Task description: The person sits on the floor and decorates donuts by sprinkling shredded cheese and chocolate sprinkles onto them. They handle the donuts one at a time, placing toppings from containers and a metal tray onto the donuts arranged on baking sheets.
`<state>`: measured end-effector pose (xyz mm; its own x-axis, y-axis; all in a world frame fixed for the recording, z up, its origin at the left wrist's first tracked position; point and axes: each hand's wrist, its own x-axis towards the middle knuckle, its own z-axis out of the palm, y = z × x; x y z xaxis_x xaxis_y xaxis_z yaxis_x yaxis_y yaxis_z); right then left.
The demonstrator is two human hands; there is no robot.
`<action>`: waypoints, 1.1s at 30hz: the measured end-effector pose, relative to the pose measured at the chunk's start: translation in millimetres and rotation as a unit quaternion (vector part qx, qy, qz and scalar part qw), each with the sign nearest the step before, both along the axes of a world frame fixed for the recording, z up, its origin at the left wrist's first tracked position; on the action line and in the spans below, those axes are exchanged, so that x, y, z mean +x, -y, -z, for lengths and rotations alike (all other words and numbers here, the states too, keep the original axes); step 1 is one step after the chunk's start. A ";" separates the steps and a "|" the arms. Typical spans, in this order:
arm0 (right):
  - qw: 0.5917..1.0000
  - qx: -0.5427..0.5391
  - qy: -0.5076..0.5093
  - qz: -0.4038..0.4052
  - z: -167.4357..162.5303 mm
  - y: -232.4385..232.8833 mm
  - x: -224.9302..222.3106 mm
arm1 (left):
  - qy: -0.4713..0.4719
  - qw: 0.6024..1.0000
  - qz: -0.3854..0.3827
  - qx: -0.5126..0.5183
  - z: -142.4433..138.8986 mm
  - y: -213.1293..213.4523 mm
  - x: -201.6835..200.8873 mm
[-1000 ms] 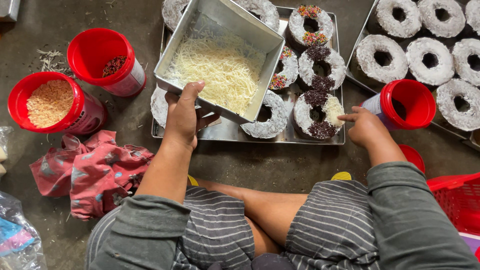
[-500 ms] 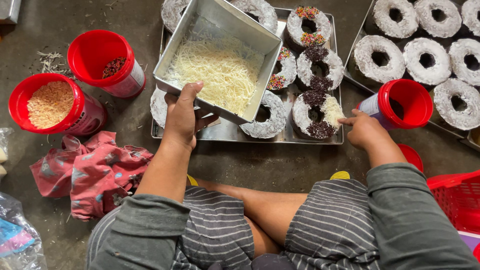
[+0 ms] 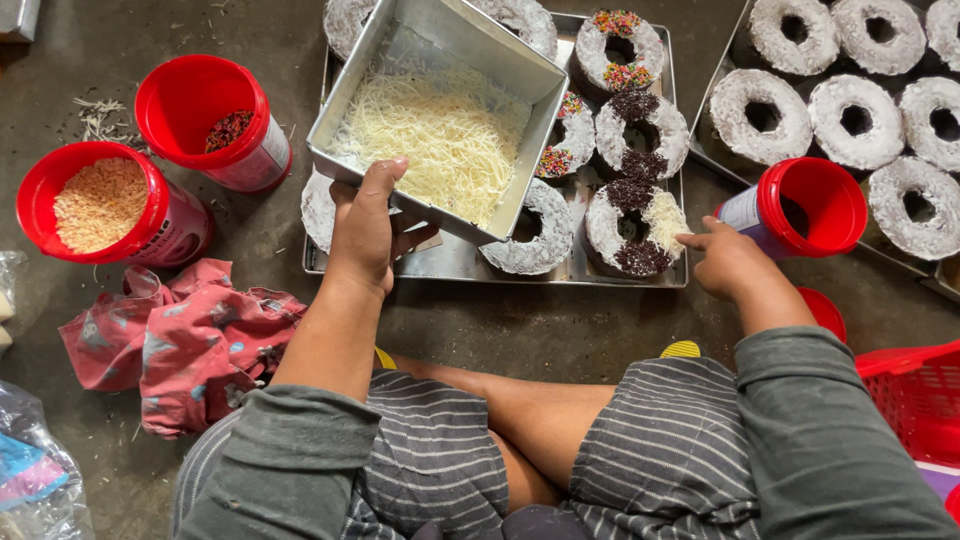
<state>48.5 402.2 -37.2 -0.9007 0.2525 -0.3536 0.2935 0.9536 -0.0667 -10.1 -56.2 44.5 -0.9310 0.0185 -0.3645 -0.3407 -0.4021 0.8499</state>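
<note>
I take the square silver metal pan of pale shredded cheese [image 3: 440,125] as my landmark. It sits tilted on top of the flat metal baking tray [image 3: 455,262] of sugar-dusted ring doughnuts, and my left hand [image 3: 368,228] grips its near rim — thumb hooked over the edge, fingers curled underneath, partly hidden.

Far left of the pan stands a red plastic tub of tan crumbs [image 3: 100,205], and just beside that a second red plastic tub with coloured sprinkles at the bottom [image 3: 212,122]. Below both lies a crumpled pink patterned cloth [image 3: 180,345] on the grey floor.

As I judge it, the pan is the risk: held by one edge only, it could slip or tip and dump shreds over the half-hidden doughnut [image 3: 535,235] under its right corner, or crush the sugar coating there.

Right of the pan, the doughnut topped with dark chocolate sprinkles and cheese [image 3: 635,228] is where my right hand [image 3: 730,265] works — fingertips drawn together near its edge, though I cannot tell whether they pinch anything. Just beyond that hand a tilted red plastic tub [image 3: 800,208] lies close enough for a knuckle to knock it — spilling onto the neighbouring tray of plain sugared doughnuts [image 3: 850,120]. It also crowds the wrist's way back.
</note>
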 end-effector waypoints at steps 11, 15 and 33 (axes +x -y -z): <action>0.997 0.007 0.061 0.051 -11.6 13.2 -4.9 | -0.002 1.000 0.000 -0.006 -8.1 -2.0 -0.4; 0.997 0.013 -0.055 -0.060 -2.4 16.4 -12.3 | 0.005 1.000 -0.006 -0.012 -5.8 -2.7 -1.4; 0.869 -0.304 -0.384 -0.073 -127.8 126.3 -12.8 | -0.007 0.989 0.123 -0.085 14.4 -50.2 7.6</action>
<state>35.7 275.9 90.6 -0.9369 0.0926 0.3370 -0.1806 0.6972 -0.6937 -2.4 -6.0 30.2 -0.9109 0.1847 -0.3690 -0.3981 -0.1588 0.9035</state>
